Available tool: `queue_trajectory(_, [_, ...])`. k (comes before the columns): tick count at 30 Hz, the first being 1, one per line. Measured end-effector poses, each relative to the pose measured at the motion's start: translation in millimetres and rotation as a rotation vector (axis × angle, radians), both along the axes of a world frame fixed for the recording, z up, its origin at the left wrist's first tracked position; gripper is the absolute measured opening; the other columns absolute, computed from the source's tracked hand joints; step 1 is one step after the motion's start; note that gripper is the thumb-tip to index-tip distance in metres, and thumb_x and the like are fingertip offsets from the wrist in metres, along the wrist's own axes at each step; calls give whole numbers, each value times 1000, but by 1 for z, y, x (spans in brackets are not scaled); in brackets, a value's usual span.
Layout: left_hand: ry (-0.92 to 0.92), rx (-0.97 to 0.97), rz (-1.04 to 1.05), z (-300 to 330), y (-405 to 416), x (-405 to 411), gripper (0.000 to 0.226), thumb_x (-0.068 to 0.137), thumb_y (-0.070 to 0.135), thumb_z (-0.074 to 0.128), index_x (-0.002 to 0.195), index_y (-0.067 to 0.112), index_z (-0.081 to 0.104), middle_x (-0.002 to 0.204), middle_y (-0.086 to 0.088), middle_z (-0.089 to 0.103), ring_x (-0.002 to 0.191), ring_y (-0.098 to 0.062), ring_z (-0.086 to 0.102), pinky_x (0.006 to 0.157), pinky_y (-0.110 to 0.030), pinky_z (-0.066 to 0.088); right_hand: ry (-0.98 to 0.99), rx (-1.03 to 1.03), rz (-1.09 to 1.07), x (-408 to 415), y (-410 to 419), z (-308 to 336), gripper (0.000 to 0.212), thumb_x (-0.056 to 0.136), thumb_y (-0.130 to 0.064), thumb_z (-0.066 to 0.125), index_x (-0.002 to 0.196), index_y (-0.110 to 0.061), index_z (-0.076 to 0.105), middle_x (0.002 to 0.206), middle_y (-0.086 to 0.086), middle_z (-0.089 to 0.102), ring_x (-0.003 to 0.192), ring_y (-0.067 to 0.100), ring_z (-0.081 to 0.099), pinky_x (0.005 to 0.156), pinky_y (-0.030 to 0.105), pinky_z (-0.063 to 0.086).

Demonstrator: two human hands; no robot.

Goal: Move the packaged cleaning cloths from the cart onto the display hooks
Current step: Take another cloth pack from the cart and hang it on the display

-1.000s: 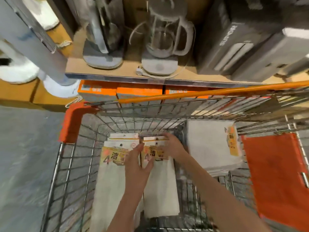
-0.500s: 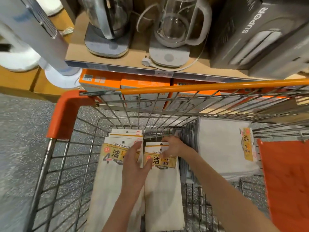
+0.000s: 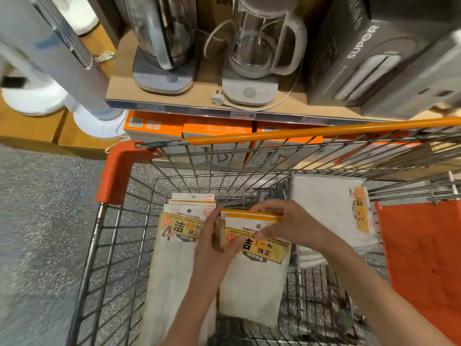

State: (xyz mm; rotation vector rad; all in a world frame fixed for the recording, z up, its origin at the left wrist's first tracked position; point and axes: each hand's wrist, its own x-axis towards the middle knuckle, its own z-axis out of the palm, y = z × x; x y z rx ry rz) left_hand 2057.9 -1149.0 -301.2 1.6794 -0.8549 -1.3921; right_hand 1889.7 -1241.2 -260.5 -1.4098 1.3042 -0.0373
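Observation:
Inside the wire cart (image 3: 119,236) lie packs of white cleaning cloths with yellow header labels. My left hand (image 3: 212,248) grips the left edge of a raised stack of cloth packs (image 3: 257,270), thumb on its front. My right hand (image 3: 289,223) pinches the same stack at its header card, fingers over the top edge. A second stack of cloth packs (image 3: 174,248) lies flat on the cart's left side. Another cloth pack (image 3: 329,208) leans on its side at the right. No display hooks are in view.
An orange handle bar (image 3: 311,132) crosses the cart's far end, and an orange flap (image 3: 424,258) fills its right side. Beyond stands a shelf (image 3: 199,103) with two kettles, dark appliance boxes (image 3: 369,51) and orange boxes below. A white tower fan (image 3: 57,53) stands left on speckled floor.
Both hands have lifted the right stack of cloth packs off the cart floor and toward me; my left hand went from lying between the stacks to gripping this stack's edge.

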Motion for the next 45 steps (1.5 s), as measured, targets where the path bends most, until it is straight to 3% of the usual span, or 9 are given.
queue_trajectory(5, [26, -49, 22, 52, -2, 14, 68, 66, 38, 70, 124, 54, 38, 111, 20, 63, 91, 3, 64, 71, -25, 56, -154, 42, -125, 8, -8, 46, 44, 65, -12, 84, 99, -31, 63, 93, -11, 67, 77, 10, 71, 62, 24, 56])
queue_trajectory(11, [-151, 49, 115, 55, 1, 53, 78, 57, 52, 72, 129, 43, 45, 89, 23, 68, 69, -5, 68, 74, -46, 57, -233, 63, -252, 51, -5, 40, 37, 67, -30, 82, 98, -33, 61, 111, -1, 64, 85, 14, 69, 66, 25, 58])
queue_trajectory(16, [-207, 98, 185, 34, -7, 65, 57, 82, 21, 71, 133, 27, 47, 91, 7, 69, 58, -9, 65, 67, -32, 53, -272, 186, -527, 77, 0, -7, 57, 61, -47, 83, 109, -28, 59, 111, 7, 67, 89, 20, 69, 84, 39, 56])
queue_trajectory(18, [-211, 111, 205, 27, -9, 68, 55, 84, 18, 68, 134, 24, 47, 98, -2, 69, 61, -13, 64, 66, -24, 50, -250, 325, -475, 74, 11, -21, 85, 47, -62, 82, 120, -27, 55, 112, -1, 68, 96, 16, 68, 92, 42, 52])
queue_trajectory(23, [-269, 112, 187, 32, -15, 70, 54, 85, 18, 68, 135, 21, 47, 103, -1, 64, 63, 5, 57, 56, 0, 38, -208, 467, -207, 52, 48, -20, 78, 62, -36, 81, 131, -34, 45, 120, -13, 64, 110, 10, 61, 100, 39, 46])
queue_trajectory(30, [-374, -6, 135, 25, -20, 73, 52, 86, 30, 66, 133, 37, 45, 116, 4, 64, 103, -18, 62, 89, -42, 49, -408, 450, -400, 67, 69, -23, 60, 71, -24, 79, 124, -28, 52, 113, -7, 68, 104, 16, 65, 91, 42, 53])
queue_trajectory(34, [-473, 59, 70, -11, -3, 76, 76, 83, 11, 68, 146, 29, 30, 134, -5, 49, 118, -21, 52, 97, -41, 46, -248, 340, -452, 99, 83, -57, 46, 76, -17, 77, 112, -31, 52, 116, -6, 64, 103, 12, 62, 86, 29, 53])
queue_trajectory(39, [-565, 97, 52, -30, 12, 72, 83, 84, 16, 68, 150, 29, 18, 153, -7, 24, 132, -24, 41, 101, -46, 43, 70, 100, -328, 109, 82, -80, 61, 70, -40, 78, 123, -25, 51, 114, -5, 42, 114, 15, 44, 96, 37, 45])
queue_trajectory(45, [-561, 32, 86, -41, 19, 69, 78, 87, 15, 64, 149, 32, 19, 156, -2, 19, 136, -22, 36, 103, -38, 40, -193, 194, -391, 99, 34, -84, 98, 64, -27, 85, 144, -24, 28, 141, -4, 40, 130, 16, 39, 108, 39, 36])
